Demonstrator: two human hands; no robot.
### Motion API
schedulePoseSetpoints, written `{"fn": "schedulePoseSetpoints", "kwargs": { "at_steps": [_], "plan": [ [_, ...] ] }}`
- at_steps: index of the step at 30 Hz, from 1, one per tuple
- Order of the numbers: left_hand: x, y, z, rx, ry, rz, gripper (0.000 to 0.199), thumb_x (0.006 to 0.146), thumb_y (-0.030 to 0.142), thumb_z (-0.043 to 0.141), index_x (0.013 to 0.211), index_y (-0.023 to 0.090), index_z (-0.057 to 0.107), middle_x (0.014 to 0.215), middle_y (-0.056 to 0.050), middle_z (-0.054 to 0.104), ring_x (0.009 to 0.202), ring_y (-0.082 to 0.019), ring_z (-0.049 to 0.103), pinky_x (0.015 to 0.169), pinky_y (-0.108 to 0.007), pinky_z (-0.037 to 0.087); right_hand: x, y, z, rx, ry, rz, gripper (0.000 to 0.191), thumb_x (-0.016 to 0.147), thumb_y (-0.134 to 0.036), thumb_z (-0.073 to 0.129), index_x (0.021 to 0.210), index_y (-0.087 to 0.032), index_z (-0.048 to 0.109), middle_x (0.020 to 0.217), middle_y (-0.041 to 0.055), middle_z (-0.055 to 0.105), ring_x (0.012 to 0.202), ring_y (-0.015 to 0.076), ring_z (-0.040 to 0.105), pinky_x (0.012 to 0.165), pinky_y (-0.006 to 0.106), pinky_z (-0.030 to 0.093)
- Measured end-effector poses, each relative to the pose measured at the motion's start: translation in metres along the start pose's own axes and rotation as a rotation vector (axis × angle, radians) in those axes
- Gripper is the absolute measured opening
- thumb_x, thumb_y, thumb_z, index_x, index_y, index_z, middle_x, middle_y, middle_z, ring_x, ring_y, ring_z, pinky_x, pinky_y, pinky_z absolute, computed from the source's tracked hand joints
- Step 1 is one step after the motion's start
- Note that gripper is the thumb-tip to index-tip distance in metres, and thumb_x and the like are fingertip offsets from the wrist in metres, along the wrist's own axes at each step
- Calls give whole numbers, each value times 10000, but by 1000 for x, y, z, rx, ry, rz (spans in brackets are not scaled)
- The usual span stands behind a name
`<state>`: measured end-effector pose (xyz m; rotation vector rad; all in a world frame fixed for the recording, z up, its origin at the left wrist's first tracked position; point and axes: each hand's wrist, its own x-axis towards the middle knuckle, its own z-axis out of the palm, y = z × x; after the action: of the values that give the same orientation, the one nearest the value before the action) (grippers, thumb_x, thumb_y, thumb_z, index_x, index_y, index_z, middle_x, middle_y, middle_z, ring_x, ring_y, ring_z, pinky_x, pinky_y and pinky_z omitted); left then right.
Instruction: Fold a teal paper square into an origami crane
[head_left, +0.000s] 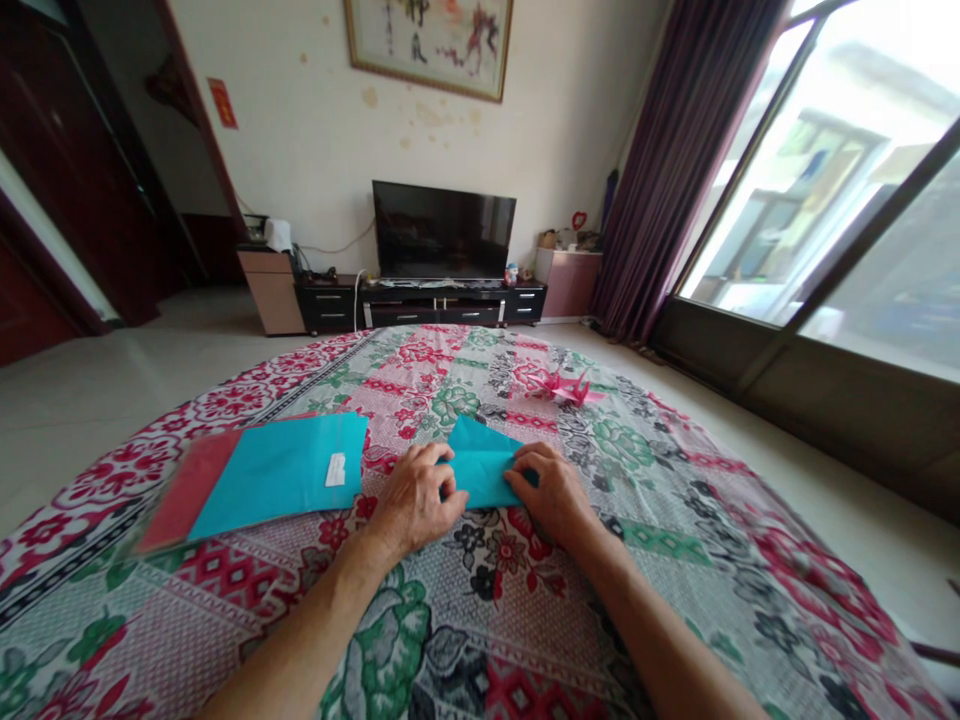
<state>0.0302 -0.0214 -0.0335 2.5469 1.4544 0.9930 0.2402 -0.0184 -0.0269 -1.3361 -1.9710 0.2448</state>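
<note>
A sheet of blue origami paper (480, 470), partly folded, lies on the patterned tablecloth in front of me. Its upper left part rises to a point beyond my fingers. My left hand (427, 492) is closed on the paper's left edge, thumb toward the near side. At the right edge, the curled fingers and thumb of my right hand (551, 488) pinch the same sheet. My fingers cover both side edges. Farther off to the right, pink folded paper cranes (574, 388) rest on the cloth.
To the left lies a clear packet of blue and red paper (277, 475) with a white label. The round table wears a floral tablecloth (637, 620). Beyond its far edge stand a television (444, 232) and a low black cabinet (405, 312). Windows are on the right.
</note>
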Motion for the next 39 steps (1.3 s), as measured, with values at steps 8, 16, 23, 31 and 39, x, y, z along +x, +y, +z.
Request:
{"fn": "schedulePoseSetpoints", "kwargs": {
  "at_steps": [8, 16, 23, 31, 39],
  "plan": [
    [1, 1, -2, 12, -23, -17, 174, 695, 218, 642, 540, 171, 579, 1039, -80, 602, 964, -239, 544, 866, -415, 449, 0, 10, -3, 34, -22, -42, 93, 778, -201, 590, 711, -189, 653, 972, 58, 613, 904, 170, 584, 843, 312, 442],
    [1, -4, 3, 24, 11, -4, 197, 703, 229, 645, 530, 174, 566, 1033, -72, 611, 937, -227, 563, 851, -413, 453, -1, 10, -2, 23, 0, -45, 83, 770, -179, 588, 700, -187, 630, 947, 68, 609, 904, 185, 578, 842, 330, 445],
    [2, -5, 4, 17, 5, -8, 193, 693, 220, 655, 530, 172, 563, 1014, -70, 609, 923, -223, 565, 840, -407, 454, -1, 13, -5, 76, 2, -49, 77, 722, -136, 616, 777, -189, 608, 963, 55, 610, 915, 178, 576, 849, 318, 442],
    [2, -4, 4, 13, 12, -1, 199, 703, 215, 640, 529, 167, 556, 1015, -75, 604, 928, -222, 559, 846, -404, 445, -5, 23, -11, 37, -24, -45, 106, 717, -224, 658, 804, -195, 605, 1092, 65, 569, 959, 186, 562, 837, 332, 448],
    [1, -4, 5, 17, 13, 2, 190, 709, 216, 625, 539, 168, 556, 1031, -83, 605, 933, -232, 553, 850, -418, 444, -1, 25, -13, 4, 0, -51, 112, 701, -263, 695, 720, -192, 609, 954, 52, 602, 906, 182, 564, 839, 347, 443]
  ]
}}
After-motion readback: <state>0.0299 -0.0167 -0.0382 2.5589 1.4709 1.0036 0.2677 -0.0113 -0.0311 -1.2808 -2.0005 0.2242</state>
